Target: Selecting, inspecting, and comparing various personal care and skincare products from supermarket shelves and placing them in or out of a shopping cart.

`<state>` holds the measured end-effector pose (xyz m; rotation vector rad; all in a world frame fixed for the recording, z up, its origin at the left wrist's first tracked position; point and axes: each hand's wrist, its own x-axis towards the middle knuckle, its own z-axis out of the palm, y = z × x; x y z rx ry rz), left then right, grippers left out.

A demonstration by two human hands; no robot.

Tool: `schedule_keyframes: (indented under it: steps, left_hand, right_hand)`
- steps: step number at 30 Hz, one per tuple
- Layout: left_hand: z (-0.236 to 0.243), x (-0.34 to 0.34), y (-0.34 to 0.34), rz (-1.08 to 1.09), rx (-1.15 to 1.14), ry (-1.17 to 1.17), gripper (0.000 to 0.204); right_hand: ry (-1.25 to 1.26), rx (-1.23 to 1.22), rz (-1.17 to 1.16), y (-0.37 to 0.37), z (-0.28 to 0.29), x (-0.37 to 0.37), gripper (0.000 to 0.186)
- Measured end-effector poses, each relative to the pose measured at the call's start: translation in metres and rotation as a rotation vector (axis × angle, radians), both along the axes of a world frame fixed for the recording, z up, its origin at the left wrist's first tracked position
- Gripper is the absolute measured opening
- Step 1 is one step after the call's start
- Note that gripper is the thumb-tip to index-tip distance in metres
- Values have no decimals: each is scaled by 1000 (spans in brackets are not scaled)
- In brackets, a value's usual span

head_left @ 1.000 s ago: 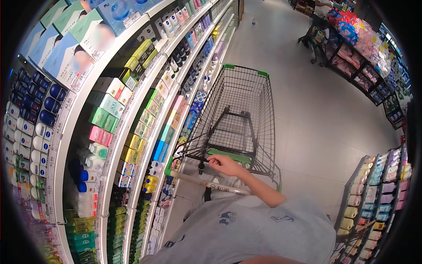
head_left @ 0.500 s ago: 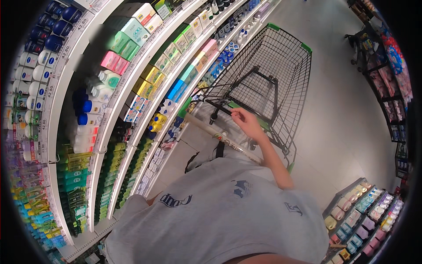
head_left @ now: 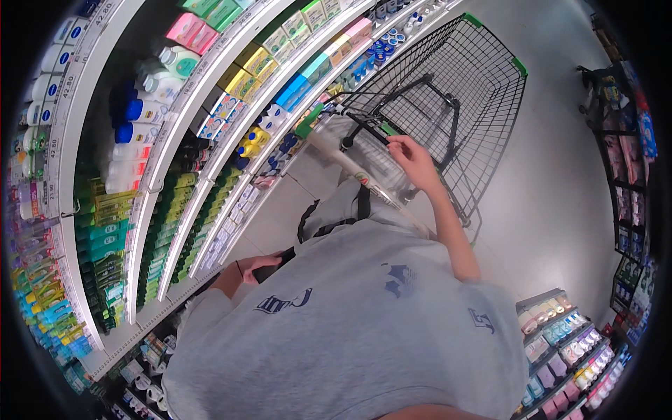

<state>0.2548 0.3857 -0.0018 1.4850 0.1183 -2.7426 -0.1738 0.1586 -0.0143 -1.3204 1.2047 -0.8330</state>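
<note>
My right hand [head_left: 414,162] hangs above the child-seat end of a black wire shopping cart [head_left: 483,77] with green corners. Its fingers are loosely bent, slightly apart, with nothing seen in them. Below that forearm runs the cart's pale handlebar [head_left: 378,190], with a green end cap [head_left: 308,120] on the left. At my left side, partly behind my grey shirt [head_left: 350,315], my left hand [head_left: 260,269] is closed on a dark flat object [head_left: 285,256]. Most of that object is hidden, so I cannot tell its kind.
Curved white shelves [head_left: 164,91] on the left hold bottles, boxes and tubs, including green bottles [head_left: 112,231] and a pink box [head_left: 190,31]. A low display rack [head_left: 560,336] stands at the lower right. Dark racks [head_left: 623,161] line the far right. Pale floor [head_left: 546,210] lies between.
My left hand has come into view at my side with the dark object. The cart and my right hand have shifted up and right in the picture, while the left shelves slid left and down.
</note>
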Motion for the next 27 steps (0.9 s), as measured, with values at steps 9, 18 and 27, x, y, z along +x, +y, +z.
schedule_keyframes:
  steps: [9,18,27]
  left_hand:
    - [-16,11,-10,439,-233,41,63]
    - [-27,-19,-22,749,-355,37,65]
    - [-25,-26,-44,790,-385,113,68]
  right_hand:
    - [24,114,82,-6,1,-8,27]
    - [-8,105,72,-8,2,-2,25]
    - [-26,111,45,-9,4,-3,25]
